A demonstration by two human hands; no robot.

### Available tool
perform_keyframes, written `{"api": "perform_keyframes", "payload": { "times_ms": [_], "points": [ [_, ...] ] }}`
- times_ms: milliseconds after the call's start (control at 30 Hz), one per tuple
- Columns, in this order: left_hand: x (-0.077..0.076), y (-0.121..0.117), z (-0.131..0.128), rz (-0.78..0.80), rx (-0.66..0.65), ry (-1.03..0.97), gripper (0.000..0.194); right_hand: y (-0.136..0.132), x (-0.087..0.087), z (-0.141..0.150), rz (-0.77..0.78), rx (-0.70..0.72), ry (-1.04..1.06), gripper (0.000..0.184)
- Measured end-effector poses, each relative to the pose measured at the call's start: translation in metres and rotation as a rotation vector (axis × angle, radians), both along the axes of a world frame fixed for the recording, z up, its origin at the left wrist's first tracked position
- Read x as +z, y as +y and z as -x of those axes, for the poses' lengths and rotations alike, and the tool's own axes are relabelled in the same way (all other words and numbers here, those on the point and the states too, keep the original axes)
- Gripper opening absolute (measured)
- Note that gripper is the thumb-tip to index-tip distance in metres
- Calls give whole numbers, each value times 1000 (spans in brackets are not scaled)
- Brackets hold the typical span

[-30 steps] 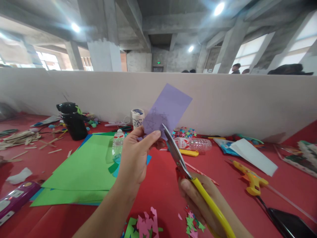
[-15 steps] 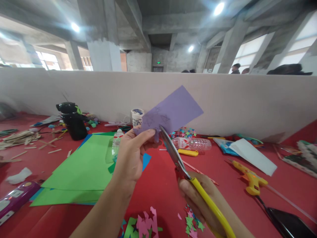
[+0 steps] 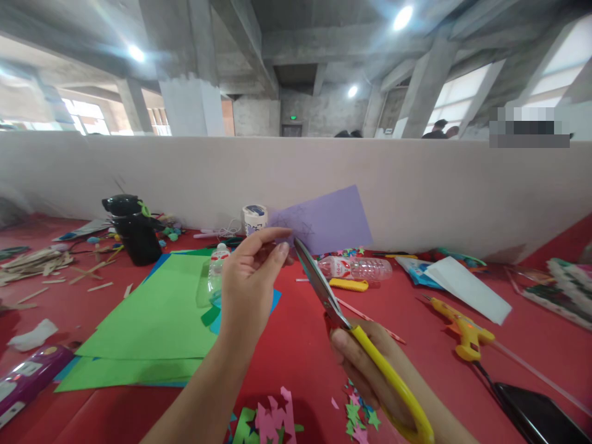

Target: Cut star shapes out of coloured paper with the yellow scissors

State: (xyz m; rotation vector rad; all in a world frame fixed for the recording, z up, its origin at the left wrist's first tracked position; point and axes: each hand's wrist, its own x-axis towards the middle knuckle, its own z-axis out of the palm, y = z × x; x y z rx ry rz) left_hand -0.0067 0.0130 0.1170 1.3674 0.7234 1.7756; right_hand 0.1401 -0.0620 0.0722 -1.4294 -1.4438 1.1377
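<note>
Surface, with partition behind. Left: flask behind stacked sheets; power strip nearer the front. Centre: paper piece above the surface, beyond scissors in the right hand. Right: cutter just before a lying bottle; glue gun farther right. Foreground: offcuts, with cut-out stars to their right.

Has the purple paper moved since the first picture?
Yes. The purple paper has swung: its free end is lower and further right, nearer to the lying plastic bottle in view.
</note>
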Motion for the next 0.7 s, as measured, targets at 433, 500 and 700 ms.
{"api": "perform_keyframes", "payload": {
  "times_ms": [433,500,700],
  "points": [
    [0,4,4,102,-39,-21,27,3,-1,-4,29,66,-11,43],
    [0,5,3,138,-60,-44,29,4,0,-5,65,56,-30,48],
    [-3,10,3,202,-55,-61,24,16,-4,-17,34,58,-80,56]
  ]
}}
